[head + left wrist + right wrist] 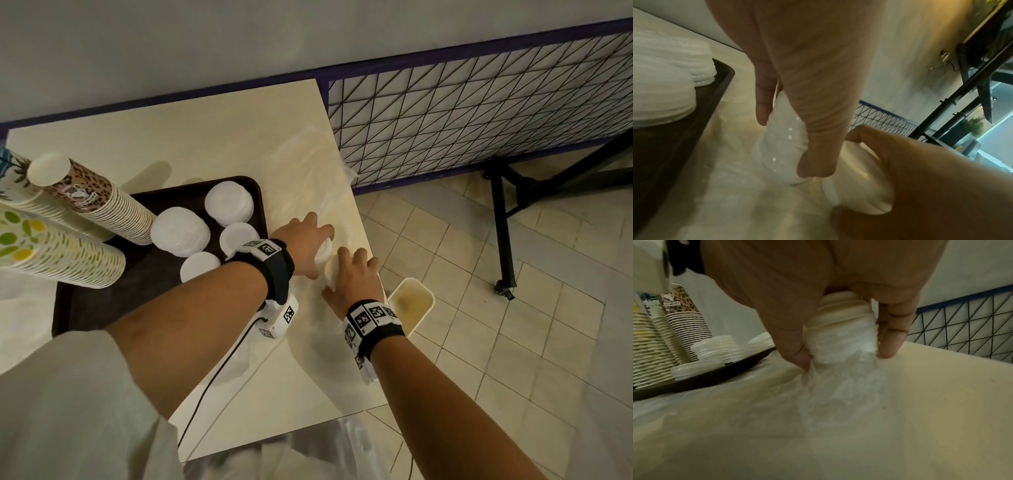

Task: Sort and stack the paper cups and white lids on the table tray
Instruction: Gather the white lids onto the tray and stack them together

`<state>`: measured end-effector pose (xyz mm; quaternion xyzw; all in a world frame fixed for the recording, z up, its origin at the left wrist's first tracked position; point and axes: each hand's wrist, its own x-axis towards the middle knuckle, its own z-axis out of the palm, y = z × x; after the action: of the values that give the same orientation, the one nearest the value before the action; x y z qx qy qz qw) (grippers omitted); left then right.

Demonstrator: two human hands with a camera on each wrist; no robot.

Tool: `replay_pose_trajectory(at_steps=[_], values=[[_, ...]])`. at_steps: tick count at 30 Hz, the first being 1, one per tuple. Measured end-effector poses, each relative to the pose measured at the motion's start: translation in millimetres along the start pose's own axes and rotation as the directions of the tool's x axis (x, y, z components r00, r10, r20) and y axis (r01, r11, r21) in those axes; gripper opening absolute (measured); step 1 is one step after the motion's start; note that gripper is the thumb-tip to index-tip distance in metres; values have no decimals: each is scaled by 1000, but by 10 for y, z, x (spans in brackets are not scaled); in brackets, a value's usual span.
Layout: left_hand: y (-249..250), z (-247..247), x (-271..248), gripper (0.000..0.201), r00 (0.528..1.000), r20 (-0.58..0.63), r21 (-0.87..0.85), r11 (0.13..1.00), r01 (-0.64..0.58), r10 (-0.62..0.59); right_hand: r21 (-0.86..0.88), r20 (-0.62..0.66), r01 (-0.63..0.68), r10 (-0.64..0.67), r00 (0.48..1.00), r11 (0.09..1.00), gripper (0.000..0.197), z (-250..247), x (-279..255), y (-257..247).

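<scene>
A short stack of white lids (323, 251), it seems wrapped in thin clear plastic (840, 386), lies on its side on the table (205, 137), just right of the dark tray (144, 274). Both hands are together on it: the left hand (306, 240) has its fingers curled around one end and the right hand (352, 277) around the other. The picture is blurred there, so how many lids, I cannot tell. On the tray stand four piles of lids (180, 231) and the leaning cup stacks (92, 202). The table edge is near; if the wrap tears suddenly, I think lids can scatter and fall to the floor.
</scene>
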<state>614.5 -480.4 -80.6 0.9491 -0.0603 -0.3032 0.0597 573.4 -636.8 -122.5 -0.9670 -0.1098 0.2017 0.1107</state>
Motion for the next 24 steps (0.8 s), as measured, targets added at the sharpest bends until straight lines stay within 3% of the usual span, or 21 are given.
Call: replay_pose_trajectory(at_steps=[11,14,17,21,24], values=[[-20,166,-16,78,999,-32,-17,999,-30,29,69,5,2,-3,1000,998,79,-22,-59,-2],[-37,202,-22,81,1000,-18,-116,993,-19,17,167,22,-11,8,1000,986,87,-44,-102,13],[-62,155,-22,77,1000,4,-199,980,28,-28,243,47,-25,14,999,970,79,-65,-122,29],[-105,26,34,56,994,89,-299,950,87,-64,308,91,-50,23,996,950,71,-122,-138,51],[-164,-24,50,59,992,103,-389,915,107,-73,339,96,-90,60,994,936,68,-147,-129,33]])
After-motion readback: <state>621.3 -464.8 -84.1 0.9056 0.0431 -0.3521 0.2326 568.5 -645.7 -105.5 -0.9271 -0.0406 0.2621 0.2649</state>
